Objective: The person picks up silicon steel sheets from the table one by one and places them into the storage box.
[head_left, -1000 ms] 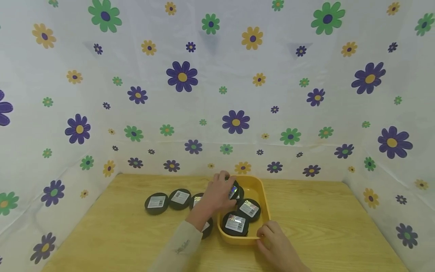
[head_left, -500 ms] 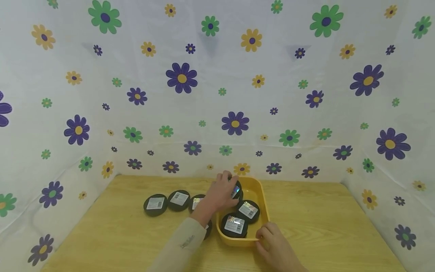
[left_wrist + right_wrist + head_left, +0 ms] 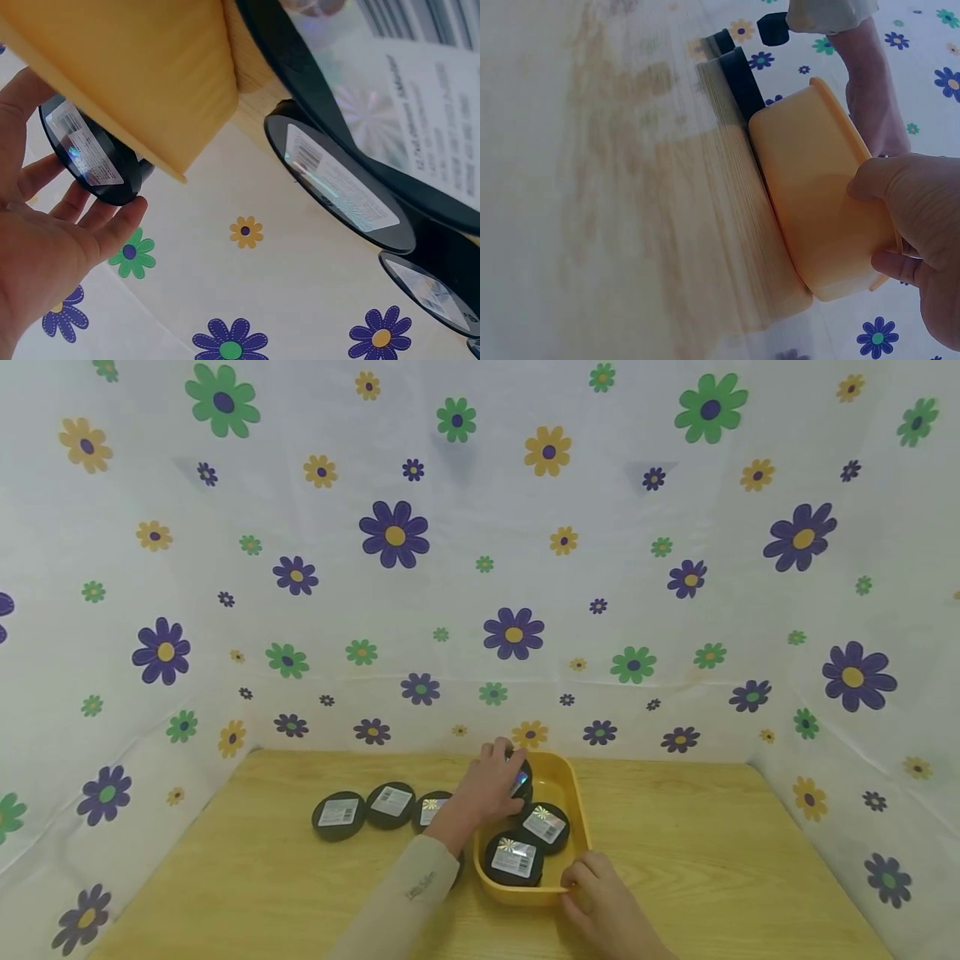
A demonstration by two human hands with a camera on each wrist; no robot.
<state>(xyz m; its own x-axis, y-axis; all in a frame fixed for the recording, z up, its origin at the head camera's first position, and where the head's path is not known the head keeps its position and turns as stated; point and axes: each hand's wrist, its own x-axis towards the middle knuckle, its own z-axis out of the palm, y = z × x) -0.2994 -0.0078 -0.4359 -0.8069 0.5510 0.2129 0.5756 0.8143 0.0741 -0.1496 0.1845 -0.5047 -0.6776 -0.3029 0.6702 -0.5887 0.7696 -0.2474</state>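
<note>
- Since 1 s ago, I saw L hand [image 3: 480, 789] + gripped black disc [image 3: 84, 146] edge slightly R.
- Loose discs [image 3: 339, 816] lay on table [image 3: 247, 868], L.
- Gripped disc was at yellow tray's [image 3: 552, 788] far-L end, two labelled discs [image 3: 513, 858] nearer.
- R hand [image 3: 606, 897] gripped tray's near-R corner.

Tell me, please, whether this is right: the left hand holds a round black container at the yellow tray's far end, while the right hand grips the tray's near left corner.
Not quite: the head view shows the right hand gripping the near right corner of the yellow tray, not the near left one. The rest is right.
</note>
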